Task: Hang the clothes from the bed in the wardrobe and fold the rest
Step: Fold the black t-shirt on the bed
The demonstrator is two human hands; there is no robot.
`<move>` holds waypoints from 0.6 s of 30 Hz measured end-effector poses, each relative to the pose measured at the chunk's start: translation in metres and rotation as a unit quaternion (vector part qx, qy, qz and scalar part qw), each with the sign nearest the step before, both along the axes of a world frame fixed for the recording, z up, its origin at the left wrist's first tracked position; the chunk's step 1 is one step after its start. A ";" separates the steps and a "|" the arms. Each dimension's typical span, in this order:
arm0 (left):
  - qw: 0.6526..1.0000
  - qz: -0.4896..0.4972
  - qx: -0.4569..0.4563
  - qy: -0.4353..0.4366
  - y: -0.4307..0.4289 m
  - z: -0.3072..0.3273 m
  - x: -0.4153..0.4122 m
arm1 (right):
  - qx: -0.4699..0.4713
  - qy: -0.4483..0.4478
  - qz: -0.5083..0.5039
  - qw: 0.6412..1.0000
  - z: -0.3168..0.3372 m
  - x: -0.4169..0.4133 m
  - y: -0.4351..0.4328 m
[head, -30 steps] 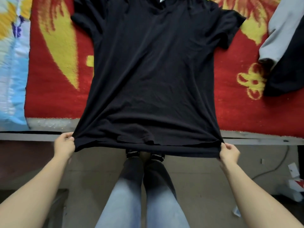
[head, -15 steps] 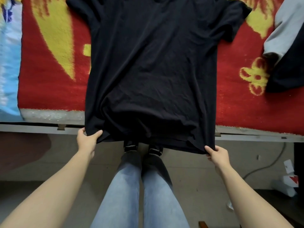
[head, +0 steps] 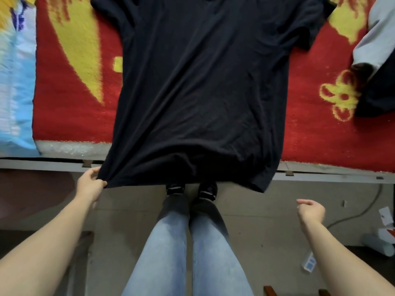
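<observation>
Left hand (head: 90,184) pinches black T-shirt (head: 201,82) on bed (head: 72,107); right hand (head: 311,212) hangs loose.

Bed (head: 64,166) bears red blanket (head: 72,116); black T-shirt (head: 203,82), grey garment (head: 373,37) lie atop.

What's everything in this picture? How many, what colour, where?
T-shirt: one, black, spread on the bed, hem hanging over the near edge.
Blanket: one, red with yellow pattern, under the T-shirt.
Bedding: one, light blue, far left.
Garment: one, grey and dark, far right on the blanket.
Bed frame: one, grey, along the near edge.
Cable: one, pale, floor at right.
Boxes: a few, white, floor at right.
Legs: two, blue jeans, black shoes, centre below.
Left hand: one, grips the hem's left corner.
Right hand: one, holds nothing, lower right.
</observation>
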State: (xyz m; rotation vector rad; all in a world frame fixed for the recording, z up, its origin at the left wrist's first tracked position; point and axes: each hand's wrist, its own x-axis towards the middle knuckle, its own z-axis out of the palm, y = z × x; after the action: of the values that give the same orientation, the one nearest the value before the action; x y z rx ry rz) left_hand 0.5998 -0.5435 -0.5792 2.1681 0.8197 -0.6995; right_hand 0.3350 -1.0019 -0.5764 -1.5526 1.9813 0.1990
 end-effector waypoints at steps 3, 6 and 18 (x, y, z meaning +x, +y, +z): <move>0.994 -0.097 0.050 0.030 -0.027 0.002 0.003 | 0.011 0.006 0.061 0.998 0.001 0.027 0.012; 0.985 -0.151 0.087 -0.011 -0.059 0.013 0.009 | 0.008 -0.016 0.138 0.990 0.007 0.078 0.022; 0.913 -0.363 0.111 -0.151 -0.169 0.052 0.096 | -0.057 -0.030 0.310 0.949 0.047 0.210 -0.022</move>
State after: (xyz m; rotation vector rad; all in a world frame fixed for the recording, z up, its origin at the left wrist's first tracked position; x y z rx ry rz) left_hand 0.6957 -0.7127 -0.5267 2.7139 -0.1088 -0.6025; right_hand 0.5449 -1.0241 -0.5292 -2.1932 1.4219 0.2851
